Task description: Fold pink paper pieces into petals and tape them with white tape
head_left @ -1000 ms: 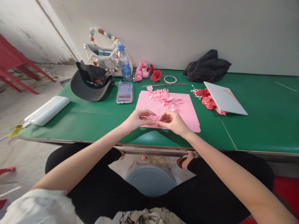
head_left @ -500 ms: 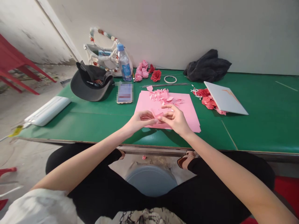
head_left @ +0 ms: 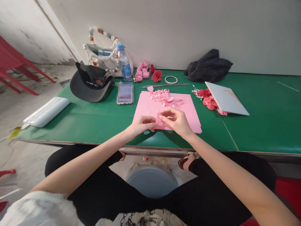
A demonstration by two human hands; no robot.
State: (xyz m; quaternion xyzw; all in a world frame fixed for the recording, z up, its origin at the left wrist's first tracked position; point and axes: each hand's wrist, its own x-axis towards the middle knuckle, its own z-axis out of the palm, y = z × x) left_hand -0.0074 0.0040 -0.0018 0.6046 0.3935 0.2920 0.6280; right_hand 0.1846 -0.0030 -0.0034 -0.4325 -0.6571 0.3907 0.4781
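Note:
Both hands meet over the near edge of a stack of pink paper sheets [head_left: 188, 108] on the green table [head_left: 258, 125]. My left hand [head_left: 141, 125] and my right hand [head_left: 176, 121] pinch one small folded pink paper piece [head_left: 159, 120] between their fingertips. Behind them, on the far part of the sheets, lies a heap of several folded pink paper pieces [head_left: 166, 98]. Further back lie finished pink paper flowers [head_left: 142, 70] and a red paper rose [head_left: 156, 75].
A phone [head_left: 124, 93], a black cap [head_left: 90, 84], a water bottle [head_left: 124, 64] and a beaded bag [head_left: 103, 53] stand at the back left. A tape roll [head_left: 171, 79], thin wires [head_left: 166, 85], dark cloth [head_left: 208, 66], a white board [head_left: 225, 99] over red paper pieces [head_left: 208, 99] lie right. A bin [head_left: 151, 182] stands below.
The hands turned the pink piece from lying flat between them to a tighter fold; my right hand's fingers spread, then closed on it again, and my left hand drew slightly nearer.

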